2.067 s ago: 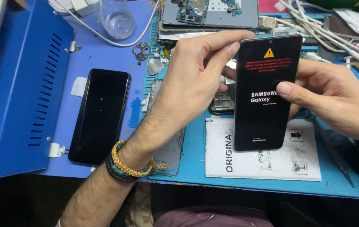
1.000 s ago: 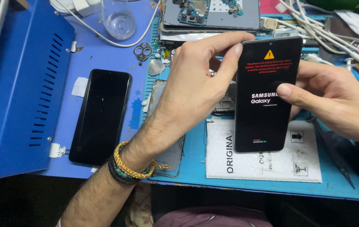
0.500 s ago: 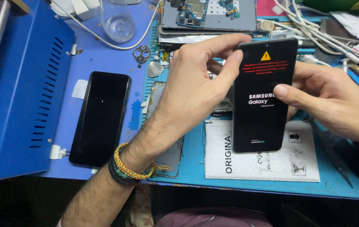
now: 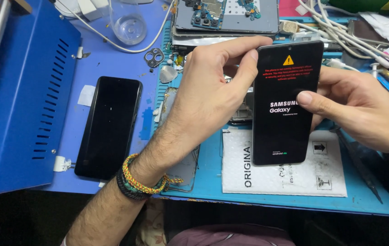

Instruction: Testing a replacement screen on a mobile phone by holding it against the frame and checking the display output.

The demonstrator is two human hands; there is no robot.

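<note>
A black smartphone is held upright between both hands over the blue work mat, its screen lit with a yellow warning triangle, red text and a white logo. My left hand grips its left edge, fingers curled over the top corner. My right hand holds the right edge, thumb resting on the screen. A second black phone with a dark screen lies flat to the left, apart from both hands.
A blue metal box stands at the left. A white padded package lies under the held phone. An opened phone body with circuit boards, a clear cup, white cables and a camera ring crowd the back.
The held phone has shifted slightly left and up with both hands still on it. Its screen shows the same warning page.
</note>
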